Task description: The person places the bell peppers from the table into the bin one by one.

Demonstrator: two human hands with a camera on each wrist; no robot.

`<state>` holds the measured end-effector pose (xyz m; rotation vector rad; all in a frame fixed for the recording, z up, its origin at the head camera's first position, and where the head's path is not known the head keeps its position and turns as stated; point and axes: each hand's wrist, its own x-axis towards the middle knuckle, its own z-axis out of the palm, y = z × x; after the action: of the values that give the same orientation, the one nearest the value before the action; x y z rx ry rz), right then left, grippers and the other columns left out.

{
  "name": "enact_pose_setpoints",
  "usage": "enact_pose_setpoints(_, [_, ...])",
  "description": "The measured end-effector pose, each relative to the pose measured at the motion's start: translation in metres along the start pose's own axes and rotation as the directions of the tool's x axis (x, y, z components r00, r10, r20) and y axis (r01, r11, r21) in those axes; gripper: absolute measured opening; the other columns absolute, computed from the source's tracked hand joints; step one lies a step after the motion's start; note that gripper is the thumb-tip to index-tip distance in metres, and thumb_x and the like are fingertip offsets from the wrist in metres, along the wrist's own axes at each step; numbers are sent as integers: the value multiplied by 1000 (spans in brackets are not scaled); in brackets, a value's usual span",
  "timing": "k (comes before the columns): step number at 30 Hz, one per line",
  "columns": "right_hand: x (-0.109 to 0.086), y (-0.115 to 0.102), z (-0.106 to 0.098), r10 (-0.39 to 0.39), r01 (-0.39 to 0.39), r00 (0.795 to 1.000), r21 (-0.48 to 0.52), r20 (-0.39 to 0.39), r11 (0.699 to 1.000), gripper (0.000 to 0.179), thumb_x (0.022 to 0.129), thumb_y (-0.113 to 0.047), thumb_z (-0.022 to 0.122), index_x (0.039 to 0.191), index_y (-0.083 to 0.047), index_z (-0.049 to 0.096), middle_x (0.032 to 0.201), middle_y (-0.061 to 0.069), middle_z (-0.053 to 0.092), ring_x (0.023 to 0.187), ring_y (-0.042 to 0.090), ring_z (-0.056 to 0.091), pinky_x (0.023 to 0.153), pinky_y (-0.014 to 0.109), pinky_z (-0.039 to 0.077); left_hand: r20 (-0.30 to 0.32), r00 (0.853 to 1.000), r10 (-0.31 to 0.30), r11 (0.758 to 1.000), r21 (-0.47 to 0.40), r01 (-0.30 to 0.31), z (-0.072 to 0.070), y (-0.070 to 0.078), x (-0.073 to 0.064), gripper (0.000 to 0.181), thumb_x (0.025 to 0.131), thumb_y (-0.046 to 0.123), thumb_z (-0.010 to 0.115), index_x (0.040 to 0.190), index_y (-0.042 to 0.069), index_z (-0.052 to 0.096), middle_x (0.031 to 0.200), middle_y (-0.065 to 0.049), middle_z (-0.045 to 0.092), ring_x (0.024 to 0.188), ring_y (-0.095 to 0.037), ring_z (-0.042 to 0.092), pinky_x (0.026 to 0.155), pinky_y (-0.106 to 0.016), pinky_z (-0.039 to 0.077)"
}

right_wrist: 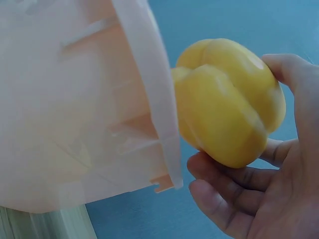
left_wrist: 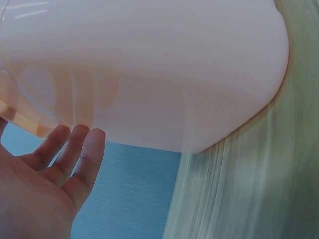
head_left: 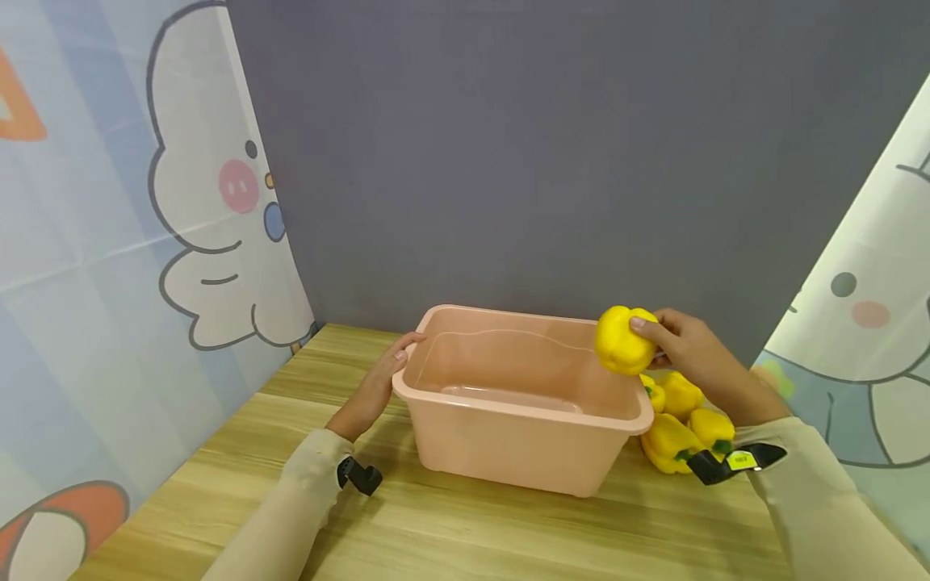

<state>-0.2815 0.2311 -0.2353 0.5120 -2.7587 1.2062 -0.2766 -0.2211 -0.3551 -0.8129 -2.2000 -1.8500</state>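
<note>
A pink plastic tub (head_left: 519, 440) stands on the wooden table, its inner floor bare where it shows. My left hand (head_left: 385, 375) rests against the tub's left end, touching the rim; in the left wrist view several slightly bent fingers (left_wrist: 89, 152) meet the outer wall. My right hand (head_left: 679, 343) holds a yellow bell pepper (head_left: 623, 340) at the tub's right rim, thumb on one side and fingers beneath. From the right wrist, the same bell pepper (right_wrist: 227, 107) appears just beyond the rim, slightly hidden by it.
Several more yellow bell peppers (head_left: 667, 442) lie in a group on the table (head_left: 465, 532), right beside the tub and below my right forearm. A grey wall panel (head_left: 567, 161) rises behind. Cartoon-printed curtains (head_left: 94, 218) flank both sides.
</note>
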Motion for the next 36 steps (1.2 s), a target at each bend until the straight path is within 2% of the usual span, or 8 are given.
enact_pose_setpoints(5, [8,-1,3,14,-13,999,-17,31,1000,60,101,-57,48,122,0,54,109,14,61,93,27,61,79,33,54,-9,1000,1,1000,-3,-1,1,-1,1,54,108,39,29,153,9,33,161,-7,25,142,-31,29,107,-56,30])
enact_pose_setpoints(10, [13,-13,2,36,-31,997,-75,67,997,61,99,-58,52,118,-1,55,102,12,61,89,30,59,75,32,52,-11,1000,18,1000,-8,-18,2,-1,1,53,109,35,27,152,5,33,160,-9,26,143,-30,26,108,-52,30])
enact_pose_setpoints(16, [20,-30,0,72,-53,991,-162,110,985,69,94,-63,56,121,0,54,104,13,61,85,25,57,72,33,50,-23,1000,16,1000,2,-15,1,2,3,51,109,35,27,152,8,34,160,-8,25,144,-29,24,109,-56,27])
enact_pose_setpoints(20, [24,-35,0,83,-55,987,-192,140,980,74,93,-66,56,123,2,54,109,14,62,91,26,58,76,36,52,-33,999,15,1000,7,-15,0,1,2,51,108,37,28,151,10,36,160,-7,25,145,-29,23,110,-59,25])
enact_pose_setpoints(26, [27,-38,0,99,-66,976,-169,194,983,78,92,-66,56,128,3,53,120,15,60,104,27,58,87,43,54,-14,1000,9,1000,-9,-9,0,-1,1,52,108,39,28,153,12,34,161,-6,24,145,-30,24,109,-59,26])
enact_pose_setpoints(36, [36,-46,0,113,-96,954,-73,278,993,62,94,-61,58,115,-2,60,105,10,61,96,26,58,88,43,52,-25,1000,10,1000,13,-10,0,-1,0,52,109,39,27,152,12,35,162,-5,21,148,-27,14,111,-62,18])
